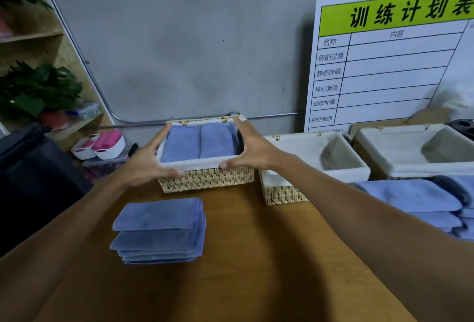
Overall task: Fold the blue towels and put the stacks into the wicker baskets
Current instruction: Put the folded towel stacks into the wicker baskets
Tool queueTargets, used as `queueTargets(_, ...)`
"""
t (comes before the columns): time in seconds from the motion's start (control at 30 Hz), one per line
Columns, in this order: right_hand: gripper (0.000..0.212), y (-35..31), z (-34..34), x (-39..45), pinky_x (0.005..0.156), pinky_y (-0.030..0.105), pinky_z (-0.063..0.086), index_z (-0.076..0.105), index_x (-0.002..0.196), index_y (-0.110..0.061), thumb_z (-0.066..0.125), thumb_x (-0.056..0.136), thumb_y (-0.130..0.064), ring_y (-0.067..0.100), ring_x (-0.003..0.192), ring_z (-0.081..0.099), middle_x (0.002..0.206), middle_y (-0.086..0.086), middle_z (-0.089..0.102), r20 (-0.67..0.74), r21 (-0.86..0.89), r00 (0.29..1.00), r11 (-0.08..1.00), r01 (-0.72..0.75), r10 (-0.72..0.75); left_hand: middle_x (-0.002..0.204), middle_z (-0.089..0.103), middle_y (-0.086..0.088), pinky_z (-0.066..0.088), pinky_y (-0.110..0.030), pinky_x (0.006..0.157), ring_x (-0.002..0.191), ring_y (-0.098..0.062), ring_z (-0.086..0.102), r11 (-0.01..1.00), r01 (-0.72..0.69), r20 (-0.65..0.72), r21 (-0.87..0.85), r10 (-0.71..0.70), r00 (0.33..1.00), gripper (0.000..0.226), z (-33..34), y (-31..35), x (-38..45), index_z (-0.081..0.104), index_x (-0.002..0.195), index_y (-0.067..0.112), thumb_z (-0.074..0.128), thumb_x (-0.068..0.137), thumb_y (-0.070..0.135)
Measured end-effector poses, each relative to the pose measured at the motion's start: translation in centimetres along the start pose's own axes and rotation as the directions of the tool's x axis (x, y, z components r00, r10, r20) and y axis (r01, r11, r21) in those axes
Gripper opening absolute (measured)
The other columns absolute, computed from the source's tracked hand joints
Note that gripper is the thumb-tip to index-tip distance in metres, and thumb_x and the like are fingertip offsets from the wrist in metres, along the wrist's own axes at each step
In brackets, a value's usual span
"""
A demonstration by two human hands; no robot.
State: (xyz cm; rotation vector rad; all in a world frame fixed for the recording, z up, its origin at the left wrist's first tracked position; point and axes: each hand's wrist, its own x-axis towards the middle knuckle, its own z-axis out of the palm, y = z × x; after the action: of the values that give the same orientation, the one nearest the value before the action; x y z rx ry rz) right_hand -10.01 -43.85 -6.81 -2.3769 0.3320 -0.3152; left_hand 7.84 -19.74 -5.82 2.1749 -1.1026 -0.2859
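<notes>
Grey concrete wall (179,39) behind a wooden table (256,257) — shelf (30,37) with plants (38,88) left, dim light.

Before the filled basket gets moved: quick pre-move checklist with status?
1. Left hand on the filled basket, left side: ok.
2. Right hand on its right side: ok.
3. Two towel stacks sit below the rim: ok.
4. Basket lifted off the table: cannot tell.
5. Folded stack waiting in front, apart from the basket: ok.
6. Empty basket available at right: ok.
</notes>
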Motion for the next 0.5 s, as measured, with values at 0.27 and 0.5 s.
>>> queueTargets(0.27, 0.114, 1.2, 1.6, -0.9, 0.123, 0.048, -0.004, -0.005, 0.158, -0.034, 0.062, 0.076, -0.076, 0.03, 0.153, 0.01, 0.167, 0.004, -0.007, 0.172, -0.448, 0.985, 0.889, 0.095, -0.019, 0.165, 0.019, 0.009, 0.036, -0.046, 0.116, 0.147, -0.021, 0.032, 0.982, 0.098, 0.168, 0.161, -0.125, 0.978, 0.131, 2.5, -2.9, -0.9, -0.01, 0.138, 0.075, 0.086, 0.049, 0.075)
queueTargets(0.5, 0.094, -0.7, -2.3, -6.4, 0.12, 0.048, 0.021, 0.016, 0.157, -0.033, 0.054, 0.082, -0.076, 0.028, 0.143, 0.034, 0.164, 0.003, 0.016, 0.026, -0.441, 0.996, 0.893, 0.091, -0.089, 0.164, 0.017, 0.014, 0.032, -0.032, 0.115, 0.148, -0.008, 0.023, 0.997, -0.002, 0.15, 0.075, -0.009, 0.989, 0.137, 1.0, 4.4, -3.6, -0.002, 0.154, 0.053, 0.083, 0.049, 0.076)
